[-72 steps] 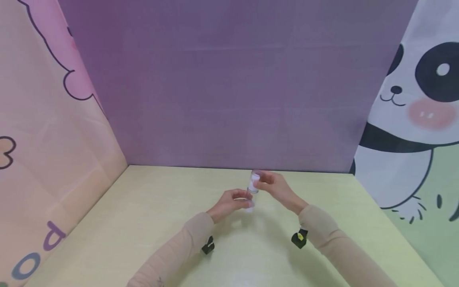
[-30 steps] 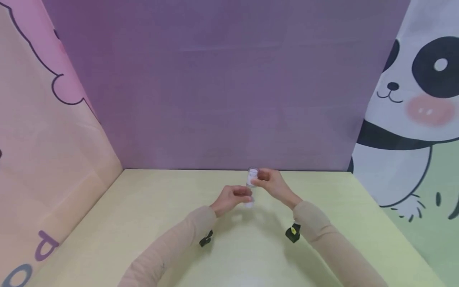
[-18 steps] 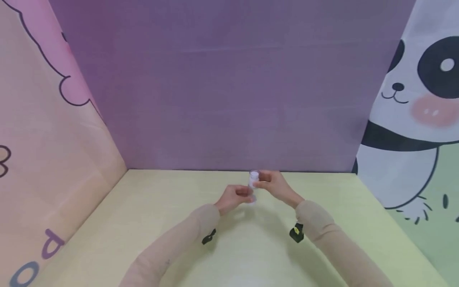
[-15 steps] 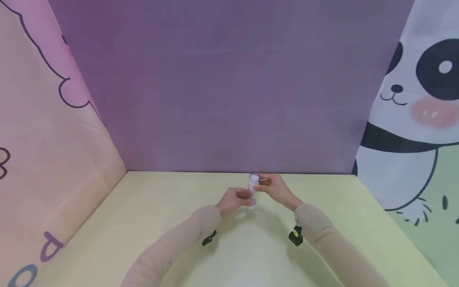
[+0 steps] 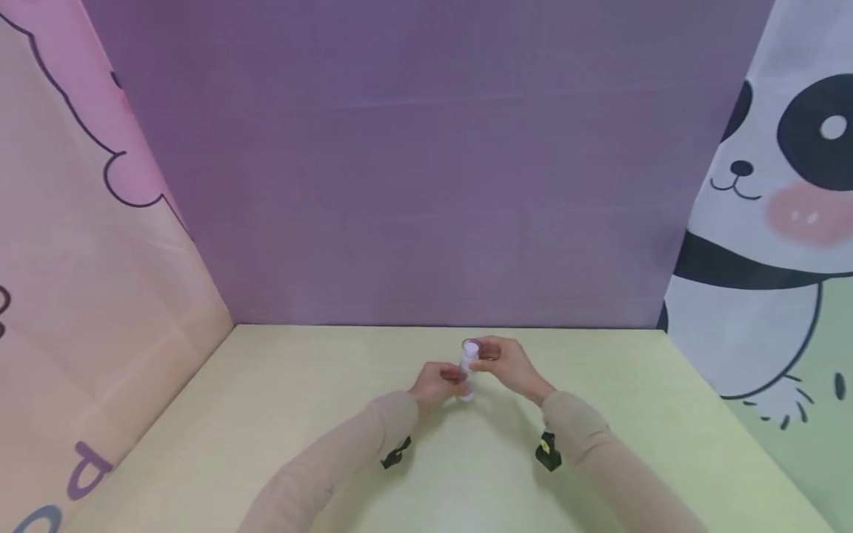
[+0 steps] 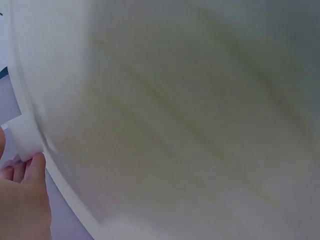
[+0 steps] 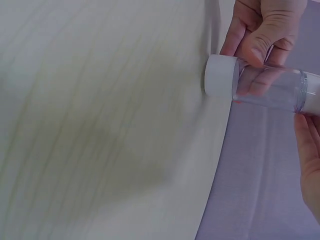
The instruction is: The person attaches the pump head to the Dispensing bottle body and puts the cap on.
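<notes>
A clear cylindrical bottle (image 7: 272, 90) with a white cap at its lower end (image 7: 220, 75) is held upright over the table by both hands. My left hand (image 5: 435, 383) grips its clear lower part, thumb and fingers on opposite sides. In the left wrist view the fingers of this left hand (image 6: 30, 197) lie next to the white cap (image 6: 26, 137). Higher up, my right hand (image 5: 509, 364) pinches a clear upper section with a white body inside (image 5: 470, 354). That section meets the lower one at a ring seam (image 7: 302, 91); its far end is cut off in the right wrist view.
Beneath the hands lies a pale yellow table (image 5: 300, 414). A purple cloth (image 5: 426, 185) rises behind its far edge. Printed cloth walls stand at the sides, with a panda (image 5: 746, 326) on the right. Black wrist cameras (image 5: 549, 453) hang below the sleeves.
The upper section, tilted at first, has come upright and in line with the lower part. Both hands keep their holds and sit slightly lower in the head view, which has itself shifted.
</notes>
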A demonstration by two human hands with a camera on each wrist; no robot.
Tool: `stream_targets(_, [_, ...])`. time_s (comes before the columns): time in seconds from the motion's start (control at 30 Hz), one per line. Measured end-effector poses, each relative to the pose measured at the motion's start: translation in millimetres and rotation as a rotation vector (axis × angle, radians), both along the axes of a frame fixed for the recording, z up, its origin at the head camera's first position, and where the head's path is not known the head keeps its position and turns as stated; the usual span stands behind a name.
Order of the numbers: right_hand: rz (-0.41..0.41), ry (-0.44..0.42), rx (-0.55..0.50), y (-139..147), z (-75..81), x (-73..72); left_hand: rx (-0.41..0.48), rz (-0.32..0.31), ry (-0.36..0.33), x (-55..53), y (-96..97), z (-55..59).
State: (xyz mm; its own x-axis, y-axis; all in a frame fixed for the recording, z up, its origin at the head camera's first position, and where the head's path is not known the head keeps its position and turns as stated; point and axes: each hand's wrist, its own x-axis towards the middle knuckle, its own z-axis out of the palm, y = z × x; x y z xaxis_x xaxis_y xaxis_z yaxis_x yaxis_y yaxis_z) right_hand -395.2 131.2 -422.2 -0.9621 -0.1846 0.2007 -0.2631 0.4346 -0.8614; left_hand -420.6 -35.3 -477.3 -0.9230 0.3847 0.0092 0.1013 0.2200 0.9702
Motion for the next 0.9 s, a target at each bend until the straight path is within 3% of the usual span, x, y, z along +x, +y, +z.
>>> stream_targets(0.4, [0.019, 0.009, 0.013, 5.8, -2.6, 2.5, 0.033, 0.006, -0.076, 2.5, 8.9, -0.8])
stream_targets(0.73, [0.045, -0.001, -0.052, 7.1, -0.2, 0.2, 0.054, -0.025, -0.074, -1.0, 9.6, 4.0])
stream_targets(0.83, [0.038, -0.031, -0.045, 9.0, -1.0, 0.2, 0.049, -0.066, -0.058, 1.5, 6.3, 7.3])
stream_targets(0.9, [0.041, -0.068, -0.015, 13.2, -0.4, 1.4, 0.004, -0.102, -0.054, 6.9, -1.2, 16.2])
